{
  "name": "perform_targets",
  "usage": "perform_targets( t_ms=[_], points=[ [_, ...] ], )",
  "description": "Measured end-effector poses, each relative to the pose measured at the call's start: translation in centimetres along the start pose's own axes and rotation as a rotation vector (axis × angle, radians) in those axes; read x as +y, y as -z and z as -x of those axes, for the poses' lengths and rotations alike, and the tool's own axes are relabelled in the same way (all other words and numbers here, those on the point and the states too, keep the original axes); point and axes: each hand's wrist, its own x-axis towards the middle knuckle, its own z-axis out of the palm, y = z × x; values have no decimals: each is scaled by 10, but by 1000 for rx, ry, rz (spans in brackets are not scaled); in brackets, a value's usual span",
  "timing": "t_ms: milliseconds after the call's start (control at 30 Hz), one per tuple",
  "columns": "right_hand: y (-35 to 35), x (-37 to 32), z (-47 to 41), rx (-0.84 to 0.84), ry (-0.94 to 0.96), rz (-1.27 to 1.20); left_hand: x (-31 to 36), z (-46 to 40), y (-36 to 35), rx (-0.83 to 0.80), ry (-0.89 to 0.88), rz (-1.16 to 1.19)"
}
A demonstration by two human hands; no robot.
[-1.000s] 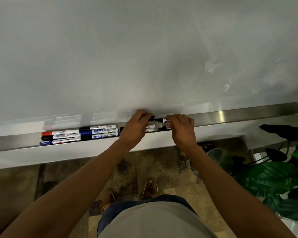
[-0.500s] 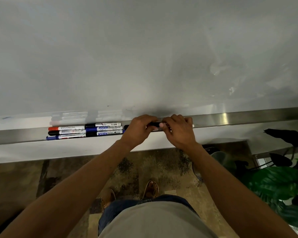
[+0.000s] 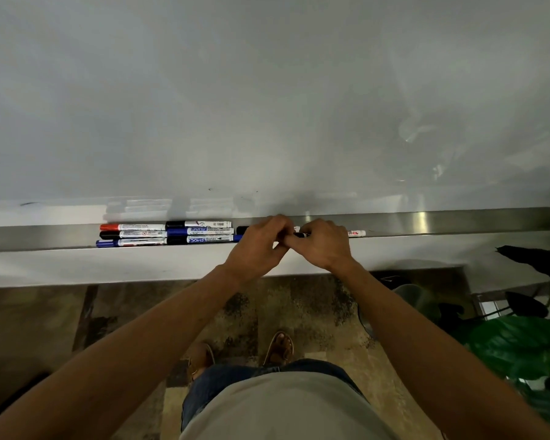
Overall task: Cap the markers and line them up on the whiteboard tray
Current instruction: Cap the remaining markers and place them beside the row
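Together, my left hand [image 3: 257, 246] and right hand [image 3: 323, 246] are pinching one marker [image 3: 301, 235] (mostly hidden), six capped markers [image 3: 167, 234] lying at nine o'clock.

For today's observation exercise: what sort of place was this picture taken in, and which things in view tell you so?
Probably an office or classroom. A large whiteboard fills the wall, its metal tray holds markers, and a potted plant stands on the patterned floor beside it.

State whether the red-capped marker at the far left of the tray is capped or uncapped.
Capped. The red-capped marker lies flat in the tray, its red cap covering its left end.
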Motion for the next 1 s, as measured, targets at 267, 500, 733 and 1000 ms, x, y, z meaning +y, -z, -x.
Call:
perform_targets(
  t_ms=[267,500,733,1000],
  points=[
    [-17,10,-3,43,109,-11,-16,6,-7,6,-56,-254],
    [-25,31,-19,70,377,83,-44,11,7,72,57,-351],
    [-29,22,-32,28,455,357,-57,21,35,90,170,-298],
    [-35,21,-36,100,486,439,-64,30,46,100,124,-317]
  ],
)
